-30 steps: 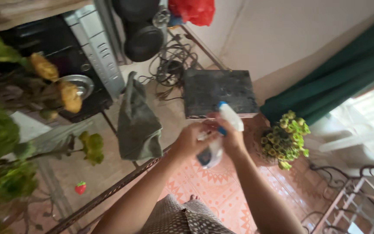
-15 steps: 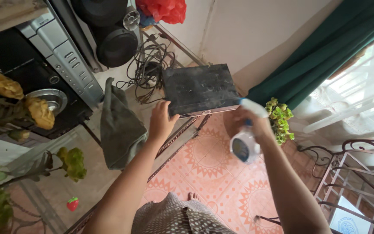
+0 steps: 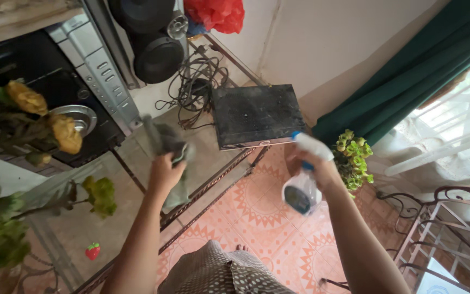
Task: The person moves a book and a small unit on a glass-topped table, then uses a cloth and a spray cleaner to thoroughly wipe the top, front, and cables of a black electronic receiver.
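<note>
Head view, 1 camera, looking down.

Cloth (image 3: 172,149): grey-green, bunched and lifted off the glass table (image 3: 110,218). It is gripped near its upper part by the left hand (image 3: 164,173), fingers curled tight around a fold. Judged soft, limp and light; any gathered fold serves as a hold.

Bottle (image 3: 302,191): white sprayer with blue trim, held over the tiled floor (image 3: 257,218) in the right hand (image 3: 317,166). The fingers are closed around the neck below the trigger head. Judged light, rigid plastic, possibly slick if wet; the neck is the sound hold.

Box (image 3: 257,115): black, flat, speckled on top, set at the table's far end, between the 2 hands.
</note>
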